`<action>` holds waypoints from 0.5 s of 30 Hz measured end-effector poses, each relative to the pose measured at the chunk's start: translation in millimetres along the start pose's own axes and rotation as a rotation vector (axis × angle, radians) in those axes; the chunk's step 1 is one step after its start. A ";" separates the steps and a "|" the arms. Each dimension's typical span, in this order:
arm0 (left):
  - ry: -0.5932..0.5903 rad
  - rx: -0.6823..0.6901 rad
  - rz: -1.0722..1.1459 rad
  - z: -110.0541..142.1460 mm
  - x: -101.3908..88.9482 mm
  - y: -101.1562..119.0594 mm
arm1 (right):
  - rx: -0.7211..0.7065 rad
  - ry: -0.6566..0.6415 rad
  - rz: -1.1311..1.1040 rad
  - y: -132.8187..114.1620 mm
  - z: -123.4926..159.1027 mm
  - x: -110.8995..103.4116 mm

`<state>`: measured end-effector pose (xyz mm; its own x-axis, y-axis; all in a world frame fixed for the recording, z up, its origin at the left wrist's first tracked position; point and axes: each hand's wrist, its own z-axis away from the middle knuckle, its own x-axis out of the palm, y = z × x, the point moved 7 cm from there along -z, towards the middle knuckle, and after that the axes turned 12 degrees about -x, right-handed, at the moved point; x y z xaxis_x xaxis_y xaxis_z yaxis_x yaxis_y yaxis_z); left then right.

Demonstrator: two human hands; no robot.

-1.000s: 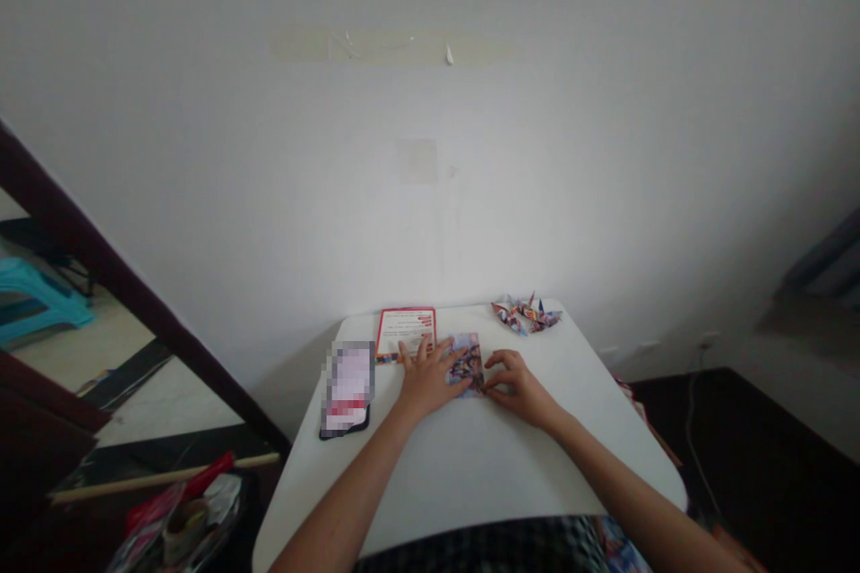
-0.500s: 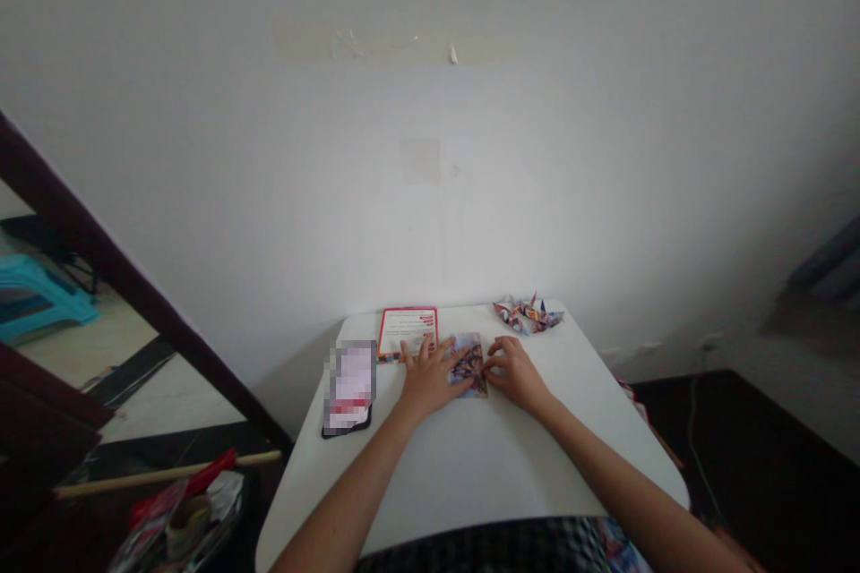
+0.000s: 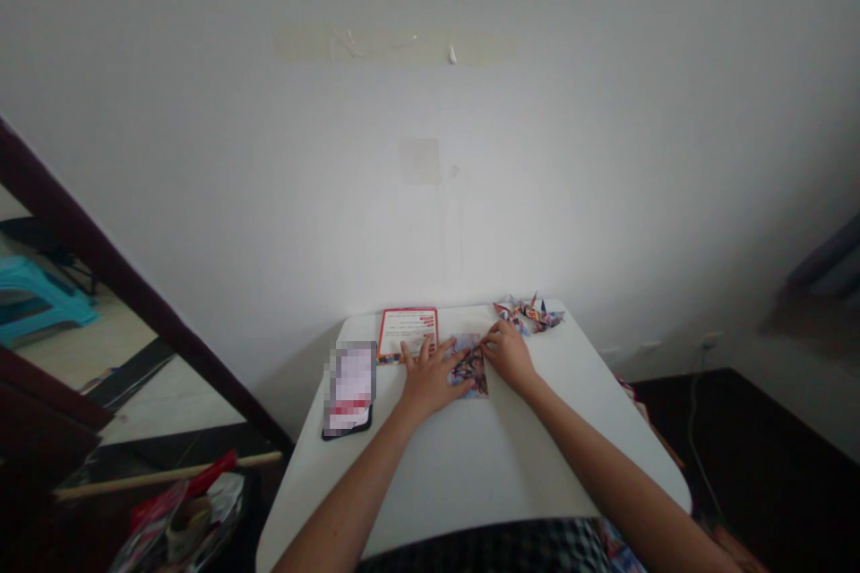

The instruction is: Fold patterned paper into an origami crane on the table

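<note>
A small rectangular sheet of colourful printed paper [image 3: 474, 374] lies flat on the white table [image 3: 463, 466]. Across its left part rests my left hand [image 3: 430, 383], palm down with fingers spread, hiding that side. At the upper right edge of the sheet, my right hand [image 3: 509, 356] has its fingers curled and pressed together in a pinch on the paper. Under the left fingertips is the lower part of a white booklet [image 3: 407, 329] with a red border. Several pointed folded-paper pieces [image 3: 530, 315] in similar print lie beyond my right hand.
A phone [image 3: 349, 389] with a blurred-out screen lies on the table's left side. The white wall [image 3: 430, 233] stands right behind the table. On the floor at left are a wooden stick [image 3: 167, 474] and a bin with bags; a blue stool [image 3: 47, 295] is farther off.
My right hand has slid away from me along the paper's right edge, from about its middle to near the top corner. My left hand and the paper have stayed in place.
</note>
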<state>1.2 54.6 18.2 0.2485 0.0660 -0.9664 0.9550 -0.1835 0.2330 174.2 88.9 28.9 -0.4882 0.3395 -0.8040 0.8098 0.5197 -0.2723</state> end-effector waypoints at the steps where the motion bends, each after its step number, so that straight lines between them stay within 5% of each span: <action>1: -0.001 -0.001 0.002 -0.1 0.0 0.1 | 0.012 -0.006 0.012 0.4 -1.3 0.8; 15: 0.012 0.007 -0.034 -0.3 1.4 -0.9 | 0.144 -0.023 0.146 6.9 -19.6 8.4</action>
<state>0.7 55.1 16.7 0.2181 0.0844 -0.9723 0.9618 -0.1877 0.1994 169.2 110.7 30.6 -0.3563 0.3841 -0.8518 0.9104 0.3480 -0.2239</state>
